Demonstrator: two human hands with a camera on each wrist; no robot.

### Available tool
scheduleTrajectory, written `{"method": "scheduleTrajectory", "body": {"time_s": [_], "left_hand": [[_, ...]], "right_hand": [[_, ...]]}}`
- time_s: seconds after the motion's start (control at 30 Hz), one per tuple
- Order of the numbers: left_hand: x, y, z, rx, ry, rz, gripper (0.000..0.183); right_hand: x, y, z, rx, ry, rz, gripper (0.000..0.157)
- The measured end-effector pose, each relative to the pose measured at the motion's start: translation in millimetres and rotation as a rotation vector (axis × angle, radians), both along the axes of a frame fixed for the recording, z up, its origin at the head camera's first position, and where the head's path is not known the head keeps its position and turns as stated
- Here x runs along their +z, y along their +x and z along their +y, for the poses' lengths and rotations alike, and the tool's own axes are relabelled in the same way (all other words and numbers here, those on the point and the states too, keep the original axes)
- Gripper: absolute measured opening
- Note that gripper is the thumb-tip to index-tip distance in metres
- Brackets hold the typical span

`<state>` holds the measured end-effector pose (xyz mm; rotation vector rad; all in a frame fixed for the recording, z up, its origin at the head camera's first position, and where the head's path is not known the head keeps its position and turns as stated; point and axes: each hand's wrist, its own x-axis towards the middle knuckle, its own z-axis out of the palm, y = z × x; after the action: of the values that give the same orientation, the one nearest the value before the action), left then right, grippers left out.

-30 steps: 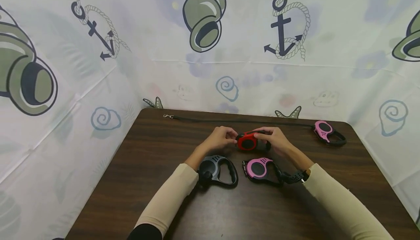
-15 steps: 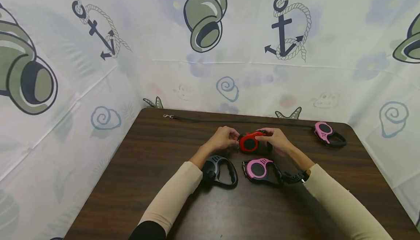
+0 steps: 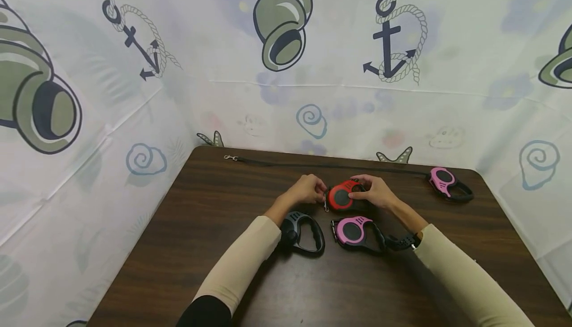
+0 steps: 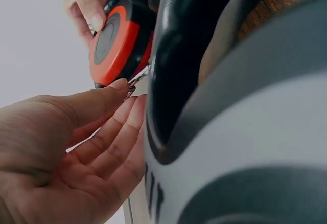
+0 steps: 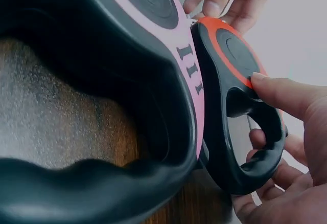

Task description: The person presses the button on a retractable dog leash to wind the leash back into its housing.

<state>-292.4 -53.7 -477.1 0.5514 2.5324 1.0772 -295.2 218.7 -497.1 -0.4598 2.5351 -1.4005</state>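
– Where to look for the red leash point(image 3: 340, 197)?

– Just beyond the near pink leash point(image 3: 349, 230); hard to tell whether resting on the table point(image 3: 187, 247) or lifted

– Held how?

– Gripped by the right hand point(image 3: 375, 192), with thumb laid on the red and black face and fingers behind the black handle point(image 5: 276, 150); pinched by the left hand point(image 3: 306, 190) at the metal clip point(image 4: 140, 74), between thumb and fingertip, with the other fingers looser

– Likely to handle how?

– Probably fairly light, judging by the compact case; apparently hard, stiff plastic, so unlikely to dent or crack under a firm squeeze; perhaps a little slippery on the smooth shell, surer on the moulded handle

– Where best to take hold, then?

– Around the handle, with thumb braced on the case; for the clip, by the bare metal, probably small and fiddly, perhaps tugged by a spring, so worth pinching firmly

– Anything else round about?

– Left of the near pink leash, see the grey leash point(image 3: 295, 217); beyond and to the right, see the far pink leash point(image 3: 442, 183), with black strap point(image 3: 286, 164) stretched leftward to a metal hook point(image 3: 231, 157)
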Motion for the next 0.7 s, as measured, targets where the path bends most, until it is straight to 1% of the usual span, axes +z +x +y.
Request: {"method": "scheduleTrajectory", "body": {"time_s": [0.1,0.23,0.33,0.4,0.53,0.7], "left_hand": [[-1.0,-0.1,1.3,-0.004,-0.041,0.005,0.022],[-3.0,-0.7,2.1,-0.008,-0.087,0.034,0.018],[-3.1,-1.0,2.0,-0.013,-0.103,0.042,0.016],[-2.8,-1.1,1.6,-0.017,-0.106,0.043,0.016],[-2.4,-1.4,0.6,-0.021,-0.108,0.042,0.018],[-0.6,-2.3,-2.6,-0.020,-0.086,0.024,0.019]], "right_hand": [[-0.9,-1.2,1.7,0.014,0.077,0.052,0.059],[-4.3,-1.8,3.5,0.031,0.144,0.086,0.057],[-6.1,-0.6,4.8,0.037,0.180,0.090,0.056],[-6.3,0.5,5.6,0.041,0.194,0.094,0.055],[-5.5,1.7,5.9,0.038,0.190,0.108,0.053],[-4.6,2.2,6.0,0.021,0.183,0.116,0.052]]}}
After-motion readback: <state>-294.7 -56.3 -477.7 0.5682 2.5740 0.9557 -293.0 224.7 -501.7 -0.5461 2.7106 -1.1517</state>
